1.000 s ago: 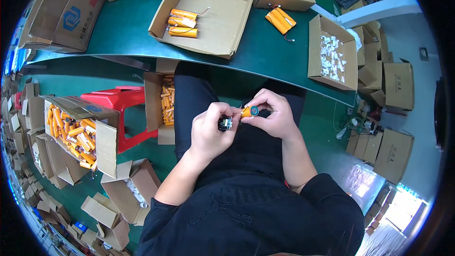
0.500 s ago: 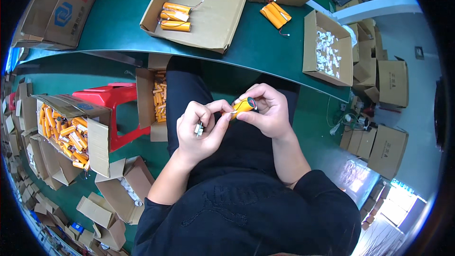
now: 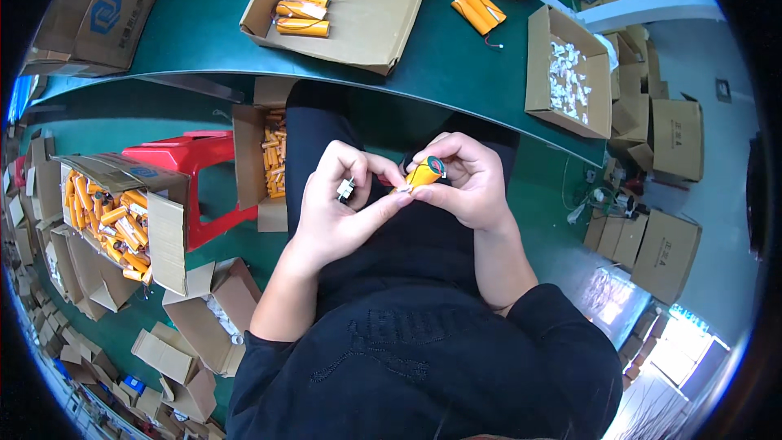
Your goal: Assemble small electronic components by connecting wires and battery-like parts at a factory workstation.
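Over my lap, my right hand (image 3: 466, 183) grips an orange wrapped cylindrical battery (image 3: 424, 172), its dark round end facing up and to the right. My left hand (image 3: 342, 202) pinches at the battery's lower end with thumb and forefinger, where a small whitish piece shows between the fingertips. Tucked in the curled fingers of that same hand is a small white and metal part (image 3: 345, 190), too small to name. On the table beyond lie other orange battery packs with wires: several cells in a shallow cardboard tray (image 3: 366, 0) and one pack (image 3: 479, 11) beside it.
A box of small white pieces (image 3: 568, 77) stands at the table's right end. Left of my legs are a red stool (image 3: 199, 165), an open carton of orange batteries (image 3: 168, 240) and another battery box (image 3: 248, 155). More cartons (image 3: 678, 140) are stacked at right.
Both hands stay together at the battery. My left hand has turned slightly, its thumb now stretched further toward the battery's lower end. The view has shifted a little.
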### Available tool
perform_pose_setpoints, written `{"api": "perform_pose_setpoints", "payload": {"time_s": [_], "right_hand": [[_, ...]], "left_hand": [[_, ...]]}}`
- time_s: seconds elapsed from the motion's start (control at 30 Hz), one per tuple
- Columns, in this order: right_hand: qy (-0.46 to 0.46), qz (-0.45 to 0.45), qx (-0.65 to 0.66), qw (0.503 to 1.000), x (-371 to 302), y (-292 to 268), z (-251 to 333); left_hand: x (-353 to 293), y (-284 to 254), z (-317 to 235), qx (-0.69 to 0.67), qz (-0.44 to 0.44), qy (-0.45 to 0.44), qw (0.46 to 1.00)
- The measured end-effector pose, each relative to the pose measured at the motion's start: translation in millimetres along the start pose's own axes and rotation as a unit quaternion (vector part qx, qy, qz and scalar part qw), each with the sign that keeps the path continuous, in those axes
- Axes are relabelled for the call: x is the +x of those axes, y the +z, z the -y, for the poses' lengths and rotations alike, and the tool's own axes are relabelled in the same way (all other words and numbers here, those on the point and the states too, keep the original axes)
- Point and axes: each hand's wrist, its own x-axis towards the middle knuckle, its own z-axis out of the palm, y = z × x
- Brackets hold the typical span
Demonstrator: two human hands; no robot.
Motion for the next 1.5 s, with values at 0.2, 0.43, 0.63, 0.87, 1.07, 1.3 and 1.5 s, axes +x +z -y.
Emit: {"api": "perform_pose_setpoints", "payload": {"time_s": [0.2,0.43,0.63,0.87,1.07,1.3,1.5], "right_hand": [[0.023,0.003,0.006,1.0,-3,-2,-2],[0.029,-0.038,0.018,0.999,-5,7,-1],[0.008,-0.041,0.032,0.999,2,8,6],[-0.065,-0.032,-0.004,0.997,1,13,1],[-0.083,-0.02,-0.075,0.994,2,10,1],[-0.106,0.025,-0.166,0.98,3,13,7],[-0.077,-0.01,-0.148,0.986,5,25,8]], "left_hand": [[-3,1,7,0.008,0.008,0.04,0.999],[-3,-1,12,-0.033,0.009,0.085,0.996],[-5,-2,12,-0.044,-0.037,0.111,0.992],[3,-6,2,0.111,-0.08,0.155,0.978],[-3,-5,10,0.105,-0.048,0.109,0.987],[-12,-10,0,0.094,-0.045,0.063,0.992],[-20,-10,11,0.071,-0.098,0.077,0.99]]}}
